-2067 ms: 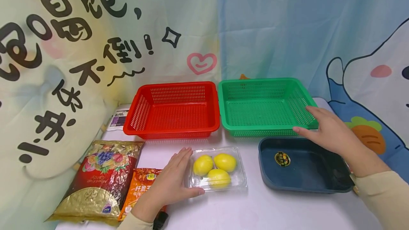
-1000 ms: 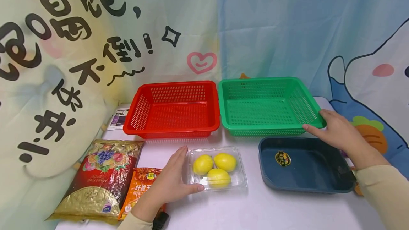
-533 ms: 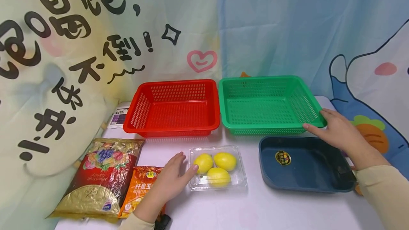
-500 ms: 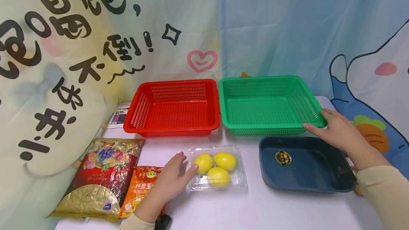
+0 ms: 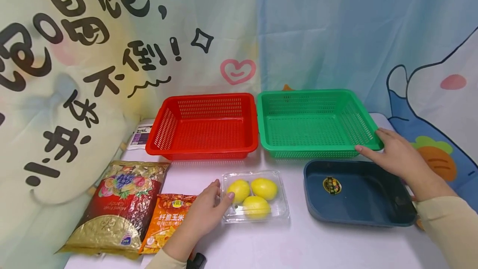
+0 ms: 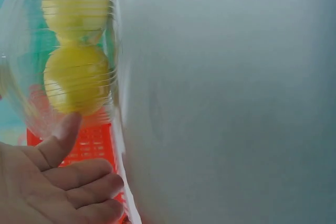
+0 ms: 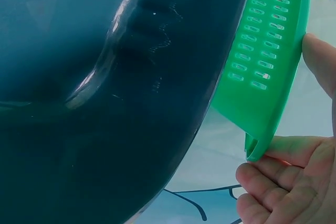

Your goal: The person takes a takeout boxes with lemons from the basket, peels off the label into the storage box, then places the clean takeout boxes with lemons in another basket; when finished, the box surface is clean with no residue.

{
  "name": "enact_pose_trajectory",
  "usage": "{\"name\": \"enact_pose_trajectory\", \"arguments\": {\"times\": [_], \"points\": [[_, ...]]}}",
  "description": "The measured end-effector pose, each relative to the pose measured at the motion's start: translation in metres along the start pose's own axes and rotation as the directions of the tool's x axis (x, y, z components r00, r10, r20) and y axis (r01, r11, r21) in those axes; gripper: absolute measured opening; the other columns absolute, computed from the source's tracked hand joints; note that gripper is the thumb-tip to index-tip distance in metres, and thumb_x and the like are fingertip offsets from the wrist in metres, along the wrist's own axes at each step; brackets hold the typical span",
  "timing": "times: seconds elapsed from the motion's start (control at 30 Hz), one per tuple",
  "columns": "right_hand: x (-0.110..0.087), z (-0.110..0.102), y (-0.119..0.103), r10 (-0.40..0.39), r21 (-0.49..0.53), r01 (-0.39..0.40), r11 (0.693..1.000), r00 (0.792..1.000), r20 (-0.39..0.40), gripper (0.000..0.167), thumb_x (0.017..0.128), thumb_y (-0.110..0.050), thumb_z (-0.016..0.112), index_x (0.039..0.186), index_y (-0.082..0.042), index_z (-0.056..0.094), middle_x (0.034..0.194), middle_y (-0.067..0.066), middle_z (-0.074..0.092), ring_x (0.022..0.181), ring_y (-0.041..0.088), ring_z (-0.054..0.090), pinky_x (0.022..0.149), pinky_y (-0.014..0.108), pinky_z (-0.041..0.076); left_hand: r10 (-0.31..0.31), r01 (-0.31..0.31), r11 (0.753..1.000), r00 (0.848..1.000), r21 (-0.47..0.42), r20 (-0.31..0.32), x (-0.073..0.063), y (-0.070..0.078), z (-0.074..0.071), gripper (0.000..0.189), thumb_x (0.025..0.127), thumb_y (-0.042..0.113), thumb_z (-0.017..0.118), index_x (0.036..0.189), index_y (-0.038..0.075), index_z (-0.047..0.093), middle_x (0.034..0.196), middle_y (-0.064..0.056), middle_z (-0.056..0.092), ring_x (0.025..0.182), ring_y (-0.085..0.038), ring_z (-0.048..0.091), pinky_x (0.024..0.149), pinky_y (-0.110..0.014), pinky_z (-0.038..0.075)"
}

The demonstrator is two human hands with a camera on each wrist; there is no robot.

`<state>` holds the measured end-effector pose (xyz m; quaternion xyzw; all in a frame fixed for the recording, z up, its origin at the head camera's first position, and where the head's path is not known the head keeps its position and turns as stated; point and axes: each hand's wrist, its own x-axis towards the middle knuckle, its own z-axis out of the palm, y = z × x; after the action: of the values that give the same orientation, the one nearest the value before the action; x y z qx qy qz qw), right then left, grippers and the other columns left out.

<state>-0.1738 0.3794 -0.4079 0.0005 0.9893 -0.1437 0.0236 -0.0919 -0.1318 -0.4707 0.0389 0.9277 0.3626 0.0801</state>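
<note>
A clear plastic box of lemons (image 5: pixel 276 211) lies on the table in the head view. My left hand (image 5: pixel 207 209) is at its left end, thumb at the lid's edge and fingers loosely bent beside it. In the left wrist view the thumb (image 6: pixel 63 137) is by the box wall, close to a lemon (image 6: pixel 77 80); firm contact cannot be made out. My right hand (image 5: pixel 396 152) holds the front right corner of the green basket (image 5: pixel 310 151). The right wrist view has the thumb (image 7: pixel 320 59) on the rim and the fingers (image 7: pixel 273 182) around the corner.
Left of the green basket stands a red basket (image 5: pixel 201 154). A dark blue tray (image 5: pixel 358 202) sits in front of the green one, partly under my right forearm. At the left lie a candy bag (image 5: pixel 115 211) and an orange snack bag (image 5: pixel 168 219). A printed curtain (image 5: pixel 306 32) hangs behind.
My right hand has moved right and come onto the green basket's corner, then stayed there. My left thumb has lifted and the hand has shifted slightly toward the lemon box.
</note>
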Motion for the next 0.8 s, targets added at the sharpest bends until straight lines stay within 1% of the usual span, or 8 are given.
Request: {"name": "enact_pose_trajectory", "arguments": {"times": [0.1, 0.2, 0.23, 0.3, 0.47, 0.6, 0.7, 0.8], "points": [[-0.0004, 0.0002, 0.0005, 0.002, 0.001, -0.002, 1.000, 1.000, 0.000, 0.110, 0.098, -0.066, 0.058, 0.153, 0.024, 0.024, 0.153, 0.051, 0.026, 0.135, 0.068, 0.030, 0.110, 0.083, 0.028, -0.004, 0.004, 1.000, 1.000, -0.011, 0.012, 0.0002, 0.0009, 0.0003, 0.062, 0.099, 0.062, 0.058, 0.122, 0.006, 0.066, 0.121, -0.015, 0.072, 0.109, -0.030, 0.069, 0.084, -0.046, 0.063], [-0.0004, 0.0006, 0.0011, 0.002, 0.004, -0.002, 1.000, 1.000, 0.001, 0.110, 0.098, -0.066, 0.058, 0.153, 0.023, 0.023, 0.153, 0.050, 0.026, 0.135, 0.068, 0.030, 0.109, 0.084, 0.027, -0.032, 0.033, 0.999, 0.999, -0.037, 0.032, 0.0005, 0.0020, 0.0004, 0.066, 0.099, 0.061, 0.059, 0.134, 0.004, 0.060, 0.079, -0.004, 0.055, 0.070, -0.018, 0.052, 0.052, -0.030, 0.041], [-0.0003, 0.0007, 0.0012, 0.002, 0.004, -0.002, 1.000, 1.000, 0.001, 0.110, 0.098, -0.066, 0.058, 0.153, 0.023, 0.023, 0.153, 0.050, 0.025, 0.135, 0.068, 0.030, 0.109, 0.084, 0.027, -0.038, 0.040, 0.998, 0.999, -0.051, 0.039, 0.0006, 0.0021, 0.0004, 0.061, 0.099, 0.060, 0.059, 0.126, 0.006, 0.061, 0.073, -0.002, 0.045, 0.064, -0.017, 0.044, 0.049, -0.028, 0.032], [-0.0002, 0.0008, 0.0012, 0.002, 0.005, -0.002, 1.000, 1.000, 0.002, 0.111, 0.098, -0.066, 0.058, 0.153, 0.023, 0.023, 0.154, 0.050, 0.025, 0.135, 0.068, 0.030, 0.109, 0.084, 0.027, -0.041, 0.044, 0.996, 0.998, -0.076, 0.042, 0.0003, 0.0024, 0.0004, 0.051, 0.099, 0.059, 0.060, 0.111, 0.010, 0.058, 0.070, 0.000, 0.040, 0.061, -0.016, 0.040, 0.049, -0.027, 0.030], [-0.0005, 0.0013, 0.0011, 0.006, 0.002, -0.006, 1.000, 1.000, -0.001, 0.111, 0.098, -0.066, 0.058, 0.153, 0.024, 0.024, 0.154, 0.050, 0.025, 0.136, 0.069, 0.030, 0.109, 0.084, 0.028, -0.030, 0.035, 0.989, 0.999, -0.143, 0.033, -0.0002, 0.0044, 0.0018, 0.045, 0.100, 0.057, 0.061, 0.099, 0.014, 0.049, 0.070, 0.002, 0.040, 0.062, -0.014, 0.040, 0.051, -0.026, 0.030], [-0.0002, 0.0015, 0.0011, 0.004, 0.001, -0.004, 1.000, 1.000, -0.004, 0.110, 0.098, -0.066, 0.058, 0.152, 0.024, 0.024, 0.153, 0.051, 0.026, 0.136, 0.069, 0.030, 0.109, 0.083, 0.028, -0.032, 0.035, 0.978, 0.999, -0.208, 0.016, 0.0001, 0.0059, 0.0032, 0.043, 0.101, 0.054, 0.061, 0.100, 0.013, 0.048, 0.079, -0.003, 0.054, 0.073, -0.018, 0.051, 0.058, -0.028, 0.038], [0.0000, 0.0017, 0.0012, 0.001, 0.000, -0.001, 1.000, 1.000, -0.006, 0.110, 0.098, -0.066, 0.058, 0.152, 0.024, 0.024, 0.153, 0.051, 0.026, 0.135, 0.069, 0.031, 0.109, 0.083, 0.028, -0.036, 0.032, 0.963, 0.999, -0.266, -0.010, -0.0002, 0.0062, 0.0045, 0.041, 0.103, 0.051, 0.061, 0.101, 0.012, 0.049, 0.109, -0.014, 0.072, 0.100, -0.027, 0.068, 0.073, -0.034, 0.051], [0.0002, 0.0018, 0.0014, 0.000, 0.001, 0.000, 1.000, 1.000, -0.006, 0.110, 0.098, -0.066, 0.058, 0.152, 0.024, 0.024, 0.153, 0.051, 0.027, 0.135, 0.068, 0.031, 0.109, 0.084, 0.028, -0.047, 0.035, 0.944, 0.998, -0.327, -0.031, 0.0000, 0.0061, 0.0059, 0.038, 0.103, 0.047, 0.062, 0.101, 0.010, 0.050, 0.134, -0.022, 0.069, 0.126, -0.036, 0.065, 0.087, -0.040, 0.054]]}}
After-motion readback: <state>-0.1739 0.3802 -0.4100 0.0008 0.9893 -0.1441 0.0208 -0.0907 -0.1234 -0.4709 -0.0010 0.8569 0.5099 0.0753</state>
